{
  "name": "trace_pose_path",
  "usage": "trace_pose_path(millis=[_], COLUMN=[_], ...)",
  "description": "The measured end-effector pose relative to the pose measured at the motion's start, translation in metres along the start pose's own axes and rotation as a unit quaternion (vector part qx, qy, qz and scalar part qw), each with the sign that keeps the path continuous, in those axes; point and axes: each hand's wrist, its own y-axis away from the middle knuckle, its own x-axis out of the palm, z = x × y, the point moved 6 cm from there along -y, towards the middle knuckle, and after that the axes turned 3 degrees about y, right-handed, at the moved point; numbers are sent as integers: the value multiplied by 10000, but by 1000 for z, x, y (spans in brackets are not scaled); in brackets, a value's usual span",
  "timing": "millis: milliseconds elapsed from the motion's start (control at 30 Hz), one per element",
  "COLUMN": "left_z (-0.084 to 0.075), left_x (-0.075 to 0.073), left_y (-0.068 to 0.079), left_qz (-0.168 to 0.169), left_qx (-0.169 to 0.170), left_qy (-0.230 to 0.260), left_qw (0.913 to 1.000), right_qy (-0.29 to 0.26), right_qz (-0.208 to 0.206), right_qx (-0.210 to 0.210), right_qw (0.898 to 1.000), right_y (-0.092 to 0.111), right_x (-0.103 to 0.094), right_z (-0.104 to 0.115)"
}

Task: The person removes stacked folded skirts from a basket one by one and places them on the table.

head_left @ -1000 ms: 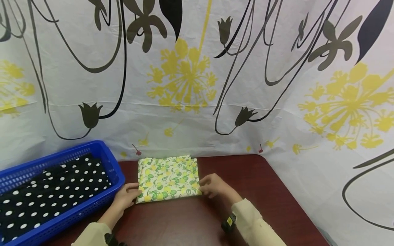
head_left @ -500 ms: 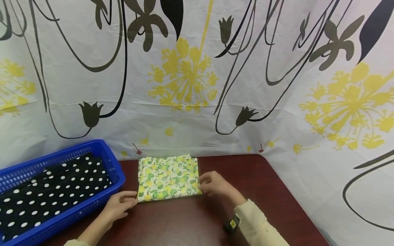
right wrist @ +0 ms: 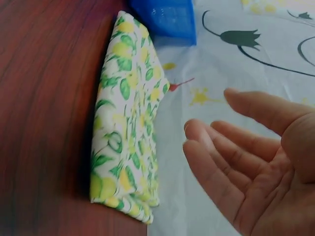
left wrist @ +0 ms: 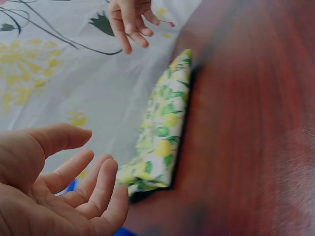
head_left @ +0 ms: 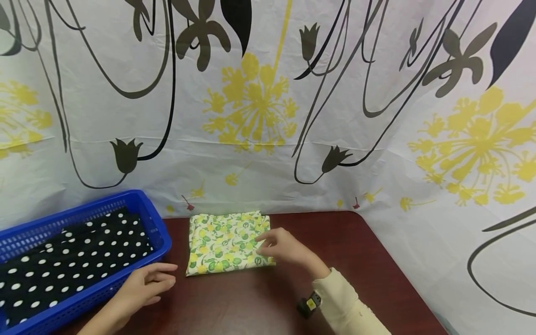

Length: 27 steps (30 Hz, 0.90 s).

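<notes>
A folded cloth (head_left: 226, 242) with a lemon and green-leaf print lies flat near the back of the dark red table. My right hand (head_left: 282, 246) hovers at its right side, fingers relaxed and overlapping the cloth's edge in the head view. In the right wrist view the right hand (right wrist: 251, 157) holds nothing, with a gap between its fingers and the cloth (right wrist: 128, 123). Left of the cloth, my left hand (head_left: 146, 286) is in the air in front of the blue basket, fingers loosely bent. The left wrist view shows that left hand (left wrist: 64, 182) with nothing in it.
The blue plastic basket (head_left: 157, 228) stands on the left of the table (head_left: 234, 307), holding a black cloth (head_left: 83, 260) with white dots. A white curtain-like sheet (head_left: 259, 186) with flower prints hangs behind and to the right of the table.
My left hand has let go of the cloth's left edge and moved left and toward me. The right hand has come off the right edge and shifted slightly over the cloth, which stays put.
</notes>
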Motion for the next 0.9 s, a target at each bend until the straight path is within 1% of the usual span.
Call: trace_pose_path(millis=[67, 167, 267, 367, 467, 567, 700, 900], left_z=[-5, -13, -19, -23, -25, -25, -26, -21], left_x=[-7, -20, -33, -47, -60, -73, -87, -109], left_y=[5, 11, 16, 19, 22, 25, 28, 28], left_qz=[64, 20, -28, -44, -45, -135, -226, -390], left_qx=[134, 314, 423, 460, 521, 580, 706, 575], left_qy=[-10, -72, -131, -178, -204, -242, -342, -543], left_qw=[9999, 9995, 9990, 9988, 9984, 9979, 9967, 9961], right_qy=[-62, -126, -66, 25, 131, 196, 219, 273], right_qz=[116, 266, 352, 455, 583, 682, 800, 921], right_qx=[-57, -102, -154, -250, -395, -456, -375, -245], right_qw=[9999, 9995, 9992, 9986, 9974, 9964, 9958, 9951], right_y=[-3, -9, -15, -21, -29, -38, -50, -67], right_x=[3, 7, 10, 13, 17, 21, 25, 29], right_z=[6, 15, 25, 35, 46, 56, 68, 82])
